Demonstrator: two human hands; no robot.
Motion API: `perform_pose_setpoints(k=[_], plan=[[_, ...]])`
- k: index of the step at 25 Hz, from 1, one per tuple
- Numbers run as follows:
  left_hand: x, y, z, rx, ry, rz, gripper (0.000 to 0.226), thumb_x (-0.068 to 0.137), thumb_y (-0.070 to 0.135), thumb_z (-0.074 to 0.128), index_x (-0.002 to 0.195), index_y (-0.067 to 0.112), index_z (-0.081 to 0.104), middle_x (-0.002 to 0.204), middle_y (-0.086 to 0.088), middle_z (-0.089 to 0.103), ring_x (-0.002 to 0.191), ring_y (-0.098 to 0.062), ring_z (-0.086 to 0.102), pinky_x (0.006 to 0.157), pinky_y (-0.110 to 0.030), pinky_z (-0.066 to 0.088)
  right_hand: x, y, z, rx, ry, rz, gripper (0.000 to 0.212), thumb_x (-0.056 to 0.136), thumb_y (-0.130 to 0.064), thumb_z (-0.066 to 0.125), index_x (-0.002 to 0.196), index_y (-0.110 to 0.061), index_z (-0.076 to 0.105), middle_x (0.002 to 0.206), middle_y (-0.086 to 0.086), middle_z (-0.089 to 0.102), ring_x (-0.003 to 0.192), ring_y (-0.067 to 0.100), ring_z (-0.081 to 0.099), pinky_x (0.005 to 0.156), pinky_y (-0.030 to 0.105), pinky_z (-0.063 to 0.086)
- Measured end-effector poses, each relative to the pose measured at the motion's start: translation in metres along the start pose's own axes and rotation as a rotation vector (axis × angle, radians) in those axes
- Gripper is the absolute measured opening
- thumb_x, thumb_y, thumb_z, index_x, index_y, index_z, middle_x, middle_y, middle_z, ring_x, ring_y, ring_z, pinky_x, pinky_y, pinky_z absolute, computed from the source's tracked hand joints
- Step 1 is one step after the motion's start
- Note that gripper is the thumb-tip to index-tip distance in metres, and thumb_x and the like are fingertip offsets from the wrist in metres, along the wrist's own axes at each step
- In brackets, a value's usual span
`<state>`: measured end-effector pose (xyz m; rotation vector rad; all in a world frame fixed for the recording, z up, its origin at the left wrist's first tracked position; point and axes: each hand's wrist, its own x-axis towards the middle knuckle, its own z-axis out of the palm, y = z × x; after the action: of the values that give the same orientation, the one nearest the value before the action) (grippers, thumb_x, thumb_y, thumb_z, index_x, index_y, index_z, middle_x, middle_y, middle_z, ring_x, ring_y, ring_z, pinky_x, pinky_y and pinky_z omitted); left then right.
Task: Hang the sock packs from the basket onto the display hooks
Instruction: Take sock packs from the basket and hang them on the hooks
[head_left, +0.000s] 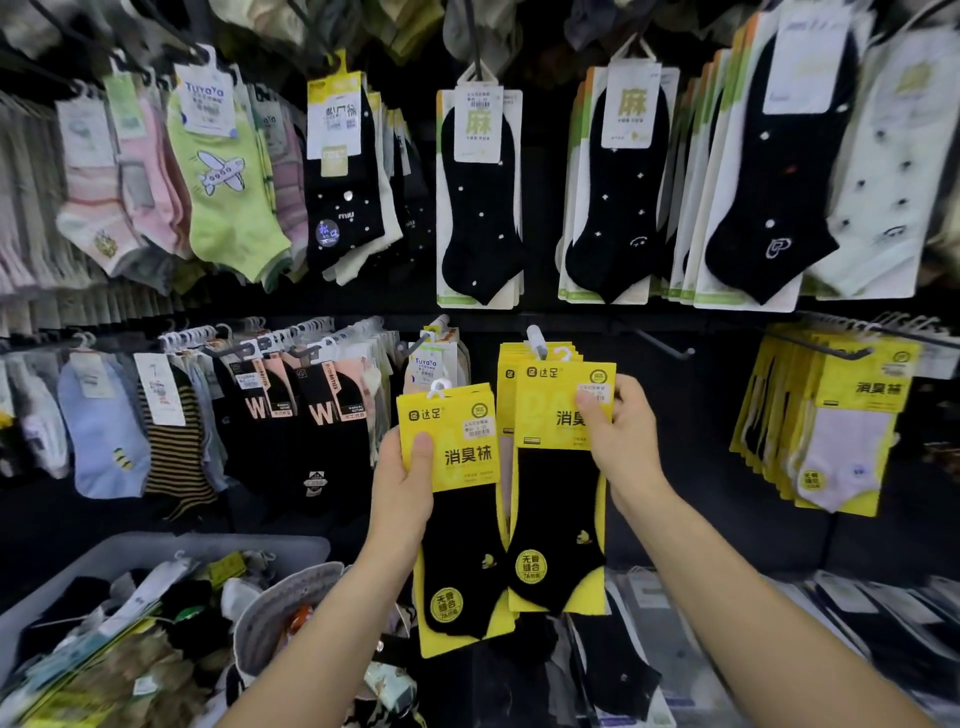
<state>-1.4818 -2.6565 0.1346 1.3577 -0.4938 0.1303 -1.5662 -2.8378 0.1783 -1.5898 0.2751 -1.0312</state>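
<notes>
2 yellow-carded sock packs are in hand. The left grip (402, 488) holds the first pack (457, 431) by its card, thumb flat on the front, just left of the display hook (536, 340). The right grip (618, 441) pinches the top corner of the second pack (545, 499), at the front of the stack on that hook; whether its white loop is threaded I cannot tell. Each pack looks light, with a stiffish card above and soft socks below, so it should flop if held low. Hold the card near the loop, keeping the loop clear. The basket (218, 543) lies lower left.
</notes>
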Motion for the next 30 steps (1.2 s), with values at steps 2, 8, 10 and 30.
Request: perform_pose_setpoints(k=[2,8,10,30], plan=[[0.0,0.001,-0.006,0.017,0.001,0.011,0.025,0.098,0.023,0.041,0.115,0.008,0.053,0.108,-0.012,0.066,0.096,-0.025,0.065,0.083,-0.043,0.054,0.006,0.001,0.007,-0.043,-0.037,0.003,0.015,0.091,-0.017,0.057,0.09,-0.032,0.051,0.099,0.0,0.066,0.093,0.016,0.065,0.085,0.043,0.055],[0.001,0.003,-0.018,0.042,0.006,0.029,0.023,0.098,0.025,0.042,0.114,0.012,0.053,0.1,0.0,0.066,0.08,-0.003,0.066,0.061,-0.015,0.052,0.016,0.013,0.019,-0.111,-0.062,0.092,0.014,0.091,-0.019,0.057,0.104,-0.021,0.051,0.102,0.001,0.065,0.096,0.019,0.063,0.088,0.047,0.052],[0.0,0.005,-0.019,0.048,0.003,0.036,0.023,0.098,0.025,0.042,0.114,0.013,0.053,0.1,0.001,0.066,0.078,-0.001,0.066,0.06,-0.014,0.052,0.019,0.013,0.019,-0.155,-0.068,0.112,0.016,0.091,-0.021,0.058,0.105,-0.021,0.051,0.1,-0.001,0.064,0.096,0.018,0.062,0.089,0.046,0.052],[-0.022,0.007,0.036,-0.087,-0.142,0.047,0.015,0.097,0.011,0.045,0.106,0.019,0.055,0.109,-0.009,0.065,0.103,-0.024,0.063,0.084,-0.036,0.054,-0.017,-0.006,-0.002,-0.028,-0.116,0.15,0.022,0.084,-0.022,0.068,0.09,-0.021,0.047,0.081,0.002,0.072,0.083,0.023,0.07,0.07,0.038,0.056]])
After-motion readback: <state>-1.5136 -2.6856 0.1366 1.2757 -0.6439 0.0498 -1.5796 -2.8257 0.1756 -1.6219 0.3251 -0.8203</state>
